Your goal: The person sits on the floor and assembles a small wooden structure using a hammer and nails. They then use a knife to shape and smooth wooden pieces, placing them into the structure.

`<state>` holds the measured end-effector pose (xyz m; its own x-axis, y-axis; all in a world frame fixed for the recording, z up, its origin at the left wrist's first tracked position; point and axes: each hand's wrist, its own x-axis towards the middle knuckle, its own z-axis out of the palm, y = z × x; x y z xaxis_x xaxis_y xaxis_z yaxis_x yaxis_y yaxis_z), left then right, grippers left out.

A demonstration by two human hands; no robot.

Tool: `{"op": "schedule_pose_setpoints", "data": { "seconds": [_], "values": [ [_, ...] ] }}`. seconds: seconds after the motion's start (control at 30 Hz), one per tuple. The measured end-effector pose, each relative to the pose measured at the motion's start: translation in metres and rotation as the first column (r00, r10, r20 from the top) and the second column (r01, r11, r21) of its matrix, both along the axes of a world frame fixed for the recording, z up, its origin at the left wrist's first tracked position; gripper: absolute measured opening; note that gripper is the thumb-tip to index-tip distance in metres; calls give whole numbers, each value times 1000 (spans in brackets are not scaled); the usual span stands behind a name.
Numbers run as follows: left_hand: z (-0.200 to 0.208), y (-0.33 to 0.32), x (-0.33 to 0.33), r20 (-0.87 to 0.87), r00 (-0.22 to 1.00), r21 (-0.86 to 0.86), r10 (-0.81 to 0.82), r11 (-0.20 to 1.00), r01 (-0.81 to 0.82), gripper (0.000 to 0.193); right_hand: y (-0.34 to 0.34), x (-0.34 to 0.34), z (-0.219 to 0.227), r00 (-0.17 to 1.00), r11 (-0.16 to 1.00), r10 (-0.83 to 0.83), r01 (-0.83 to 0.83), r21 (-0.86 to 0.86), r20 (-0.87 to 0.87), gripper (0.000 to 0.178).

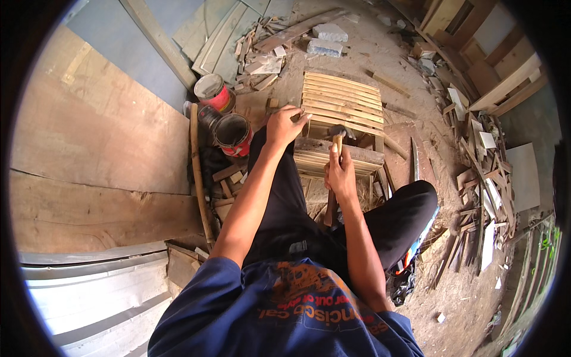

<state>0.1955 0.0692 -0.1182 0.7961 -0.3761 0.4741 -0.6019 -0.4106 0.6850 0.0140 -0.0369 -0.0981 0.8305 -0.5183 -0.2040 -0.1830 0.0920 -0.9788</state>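
A small slatted wooden crate (344, 98) stands on the ground in front of me, its pale slats laid side by side across the top. At its left edge is my left hand (284, 126), fingers curled and thumb pressed toward them by the slat ends. Whatever those fingers pinch is too small to make out. My right hand (341, 172) grips a hammer (338, 132) by its wooden handle, the dark head up beside the crate's near top edge. Below the top, a thicker bar and more slats form the near side of the crate, partly hidden by my right hand.
Two paint-marked red cans (233, 135) stand left of my leg, beside a long wooden pole (197, 172). Concrete blocks (326, 46) and scrap wood lie beyond the crate. A saw-like blade (414, 159) lies right of it. Offcuts (488, 178) are heaped along the right.
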Motion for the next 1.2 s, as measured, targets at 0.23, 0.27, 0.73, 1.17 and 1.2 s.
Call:
{"op": "schedule_pose_setpoints", "data": {
  "seconds": [0.23, 0.27, 0.73, 1.17, 1.2],
  "values": [
    [-15, -8, 2, 10, 995, -77, 99, 992, -98, 15, 13, -13, 8, 999, 999, -11, 9, 50, 32, 35],
    [-18, -9, 1, 54, 992, -87, 117, 990, -112, 14, 12, -12, 7, 999, 999, -14, 13, 37, 45, 34],
    [-27, -6, 3, -1, 999, -252, 42, 967, -41, 18, -1, 35, 30, 989, 904, 140, -109, -413, 45, 32],
    [-32, -2, 4, -39, 996, -236, 85, 967, -92, 20, -2, 66, 47, 953, 691, 268, -87, -717, 142, 21],
    [-34, -3, 4, -39, 996, -221, 85, 971, -92, 19, -1, 66, 48, 949, 702, 251, -44, -711, 189, 23]
  ]
}}
